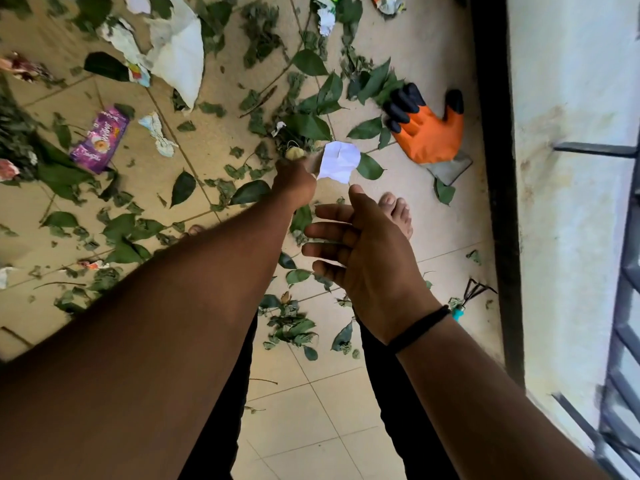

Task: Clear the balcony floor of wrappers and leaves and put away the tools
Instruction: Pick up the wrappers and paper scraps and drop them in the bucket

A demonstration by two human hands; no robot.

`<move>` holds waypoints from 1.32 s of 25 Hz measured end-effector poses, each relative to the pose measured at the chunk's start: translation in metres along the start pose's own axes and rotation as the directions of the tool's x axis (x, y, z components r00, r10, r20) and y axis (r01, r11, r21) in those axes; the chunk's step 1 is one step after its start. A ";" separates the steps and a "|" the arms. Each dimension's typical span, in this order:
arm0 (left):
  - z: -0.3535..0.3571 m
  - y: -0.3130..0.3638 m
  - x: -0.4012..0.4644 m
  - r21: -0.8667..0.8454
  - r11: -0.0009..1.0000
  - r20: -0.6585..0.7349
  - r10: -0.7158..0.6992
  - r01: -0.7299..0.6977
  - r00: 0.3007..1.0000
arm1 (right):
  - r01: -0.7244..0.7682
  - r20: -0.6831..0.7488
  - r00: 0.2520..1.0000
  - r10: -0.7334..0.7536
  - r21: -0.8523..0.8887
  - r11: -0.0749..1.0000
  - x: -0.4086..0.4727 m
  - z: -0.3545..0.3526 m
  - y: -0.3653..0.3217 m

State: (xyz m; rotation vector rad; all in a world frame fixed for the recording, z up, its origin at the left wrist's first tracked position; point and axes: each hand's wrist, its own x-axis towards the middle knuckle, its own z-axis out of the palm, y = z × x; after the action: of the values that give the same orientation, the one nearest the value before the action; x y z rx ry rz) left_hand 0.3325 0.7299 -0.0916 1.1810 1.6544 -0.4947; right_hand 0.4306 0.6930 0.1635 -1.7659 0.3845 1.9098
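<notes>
The tiled floor [329,410] fills most of the frame, and leaves [308,126] and wrappers are scattered thickly across its upper half. A big white sheet [180,53] lies at the upper left, with a purple wrapper [100,140] below it at the left edge. An orange glove [426,129] lies on a trowel [450,168] at the upper right, against the dark wall base. A small rake [471,296] sits at the lower right, beside the right wrist.

In the middle of the frame the left hand [294,183] reaches down, its fingers closed round a small white paper [339,161] and what looks like a dry yellowish scrap. The right hand [367,258] hovers just below it, palm up, fingers spread and relaxed, holding nothing.

The hold on the paper looks slight, taking only one edge, so it could slip loose and fall back among the leaves if the arm swings fast. Bare feet [398,213] stand near the rake's prongs; a careless step there could hurt.
</notes>
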 end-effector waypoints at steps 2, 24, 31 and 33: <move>0.002 0.000 -0.002 0.057 0.998 -0.069 -0.015 0.019 0.998 | -0.001 0.002 1.000 0.001 -0.023 1.000 0.002 -0.001 0.001; -0.095 0.013 -0.160 -0.672 0.718 0.484 0.242 0.181 0.841 | 0.186 -0.338 0.901 -0.271 -0.263 0.947 0.021 -0.021 0.006; -0.018 0.011 -0.042 -0.161 0.987 0.156 0.037 -0.011 0.987 | 0.284 -0.504 0.814 -0.290 -0.091 0.955 0.021 -0.027 -0.014; 0.004 0.017 -0.020 -0.043 0.998 0.134 0.045 -0.040 0.990 | 0.317 -0.500 0.799 -0.334 -0.123 0.941 0.030 -0.029 -0.012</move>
State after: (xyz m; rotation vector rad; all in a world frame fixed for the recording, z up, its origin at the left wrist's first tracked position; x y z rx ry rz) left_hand 0.3503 0.7247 -0.0718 1.1265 1.5138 -0.5013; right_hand 0.4610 0.6926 0.1318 -2.1952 0.2071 1.1919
